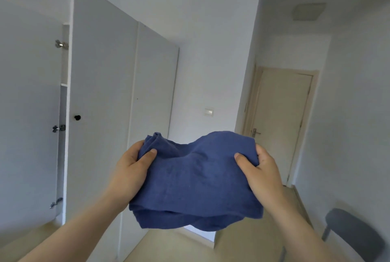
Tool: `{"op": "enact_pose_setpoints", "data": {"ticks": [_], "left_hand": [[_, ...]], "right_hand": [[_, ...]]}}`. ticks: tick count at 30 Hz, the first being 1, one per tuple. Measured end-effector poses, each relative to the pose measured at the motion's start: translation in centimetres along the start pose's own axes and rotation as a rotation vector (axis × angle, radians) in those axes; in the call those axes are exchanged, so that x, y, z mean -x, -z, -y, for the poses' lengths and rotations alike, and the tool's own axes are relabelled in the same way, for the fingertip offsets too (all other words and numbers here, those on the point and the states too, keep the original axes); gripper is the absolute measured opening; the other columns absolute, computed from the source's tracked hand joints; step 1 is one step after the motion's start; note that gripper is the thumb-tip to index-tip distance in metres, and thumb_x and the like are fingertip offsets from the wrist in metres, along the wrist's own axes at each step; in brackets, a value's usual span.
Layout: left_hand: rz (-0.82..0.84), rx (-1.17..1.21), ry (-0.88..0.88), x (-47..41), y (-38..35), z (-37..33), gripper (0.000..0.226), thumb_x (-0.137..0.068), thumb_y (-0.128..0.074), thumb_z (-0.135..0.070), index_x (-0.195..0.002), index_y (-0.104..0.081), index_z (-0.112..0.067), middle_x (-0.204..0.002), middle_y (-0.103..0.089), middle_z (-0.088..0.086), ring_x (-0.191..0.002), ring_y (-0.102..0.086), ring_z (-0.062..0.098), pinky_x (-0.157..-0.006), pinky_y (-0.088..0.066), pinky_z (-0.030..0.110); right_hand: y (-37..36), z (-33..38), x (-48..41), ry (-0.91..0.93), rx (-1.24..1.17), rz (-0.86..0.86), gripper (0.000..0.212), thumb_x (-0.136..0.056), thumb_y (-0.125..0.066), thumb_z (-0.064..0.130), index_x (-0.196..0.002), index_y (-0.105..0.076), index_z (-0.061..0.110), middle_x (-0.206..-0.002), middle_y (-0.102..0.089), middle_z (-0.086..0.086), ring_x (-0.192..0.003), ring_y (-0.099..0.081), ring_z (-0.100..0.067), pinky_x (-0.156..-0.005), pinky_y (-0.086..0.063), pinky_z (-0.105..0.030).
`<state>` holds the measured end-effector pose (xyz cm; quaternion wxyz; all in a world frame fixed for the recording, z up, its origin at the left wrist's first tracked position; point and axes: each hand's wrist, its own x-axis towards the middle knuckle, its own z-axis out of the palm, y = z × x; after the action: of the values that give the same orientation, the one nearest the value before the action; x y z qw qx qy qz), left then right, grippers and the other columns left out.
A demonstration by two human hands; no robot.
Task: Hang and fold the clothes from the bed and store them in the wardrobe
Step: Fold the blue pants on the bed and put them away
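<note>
Two pinch grips, left hand [130,165] and right hand [262,170], on folded blue garment [196,185]; risk of unfolding through unsupported middle before wardrobe [101,93].

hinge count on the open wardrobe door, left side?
3, spaced down the hinged edge of the open wardrobe door: top hinge, middle hinge, bottom hinge near the floor. That whole edge shows, so hidden ones seem unlikely.
</note>
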<state>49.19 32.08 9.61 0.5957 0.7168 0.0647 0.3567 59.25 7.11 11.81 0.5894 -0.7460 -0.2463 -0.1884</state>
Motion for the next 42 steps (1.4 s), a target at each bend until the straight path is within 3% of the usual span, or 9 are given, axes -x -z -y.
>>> {"op": "enact_pose_setpoints", "data": {"ticks": [4,11,20,26,31,34,37,42], "left_hand": [[-0.033,-0.011,-0.011,-5.2,-0.4,2.4,0.031,-0.096,-0.052,-0.031,-0.090,-0.061,-0.060,-0.093,-0.069,-0.026,-0.083,-0.064,-0.004,-0.075,-0.047,0.027],[-0.119,-0.002,-0.017,-14.3,0.6,5.5,0.030,-0.097,-0.052,-0.025,-0.087,-0.063,-0.051,-0.087,-0.070,-0.025,-0.079,-0.064,-0.004,-0.070,-0.045,0.025],[-0.332,-0.128,-0.004,-21.7,4.7,9.7,0.027,-0.097,-0.051,-0.025,-0.088,-0.063,-0.048,-0.085,-0.069,-0.028,-0.076,-0.063,-0.009,-0.069,-0.043,0.022],[-0.562,-0.280,0.011,-24.1,8.7,11.1,0.022,-0.096,-0.053,-0.027,-0.100,-0.060,-0.047,-0.099,-0.067,-0.021,-0.097,-0.060,0.002,-0.077,-0.044,0.022],[-0.757,-0.370,0.007,-23.5,13.0,11.4,0.022,-0.095,-0.055,-0.027,-0.112,-0.061,-0.040,-0.100,-0.068,-0.020,-0.097,-0.059,-0.002,-0.078,-0.043,0.021],[-0.852,-0.419,0.014,-22.2,16.0,11.6,0.022,-0.094,-0.055,-0.025,-0.098,-0.064,-0.046,-0.091,-0.069,-0.027,-0.092,-0.060,-0.007,-0.078,-0.042,0.020],[-0.940,-0.434,0.016,-20.9,19.7,11.8,0.023,-0.094,-0.056,-0.025,-0.098,-0.064,-0.046,-0.092,-0.069,-0.030,-0.094,-0.060,-0.008,-0.077,-0.041,0.017],[-1.044,-0.496,0.024,-19.8,26.7,12.0,0.035,-0.094,-0.055,-0.025,-0.083,-0.063,-0.058,-0.085,-0.068,-0.031,-0.084,-0.062,-0.006,-0.072,-0.042,0.021]], "right_hand": [[-3.3,-2.8,-5.2,0.036,-0.035,0.018,0.019,-0.089,-0.063,0.025,-0.097,-0.059,0.042,-0.093,-0.066,0.031,-0.085,-0.061,0.011,-0.070,-0.044,-0.018],[-10.6,-5.9,-14.3,0.078,-0.087,0.084,0.019,-0.090,-0.062,0.026,-0.105,-0.061,0.037,-0.097,-0.068,0.023,-0.087,-0.064,0.004,-0.074,-0.047,-0.022],[-22.1,-10.0,-23.5,0.118,-0.209,0.260,0.019,-0.088,-0.062,0.028,-0.105,-0.060,0.037,-0.095,-0.065,0.030,-0.085,-0.060,0.010,-0.071,-0.045,-0.020],[-31.2,-10.3,-28.1,0.195,-0.346,0.452,0.016,-0.089,-0.062,0.027,-0.101,-0.059,0.037,-0.093,-0.065,0.030,-0.085,-0.061,0.010,-0.069,-0.045,-0.019],[-38.9,-8.9,-29.1,0.269,-0.449,0.614,0.014,-0.088,-0.063,0.026,-0.099,-0.060,0.034,-0.092,-0.067,0.026,-0.085,-0.062,0.007,-0.068,-0.044,-0.016],[-43.5,-7.6,-28.0,0.287,-0.513,0.718,0.014,-0.089,-0.063,0.025,-0.100,-0.061,0.033,-0.091,-0.068,0.023,-0.083,-0.063,0.005,-0.068,-0.045,-0.017],[-48.3,-5.7,-26.2,0.309,-0.561,0.806,0.014,-0.089,-0.063,0.024,-0.100,-0.061,0.033,-0.092,-0.068,0.023,-0.085,-0.064,0.004,-0.070,-0.045,-0.017],[-56.0,-2.1,-23.0,0.324,-0.627,0.895,0.016,-0.089,-0.063,0.023,-0.101,-0.061,0.033,-0.093,-0.068,0.026,-0.086,-0.064,0.006,-0.071,-0.046,-0.017]]}}
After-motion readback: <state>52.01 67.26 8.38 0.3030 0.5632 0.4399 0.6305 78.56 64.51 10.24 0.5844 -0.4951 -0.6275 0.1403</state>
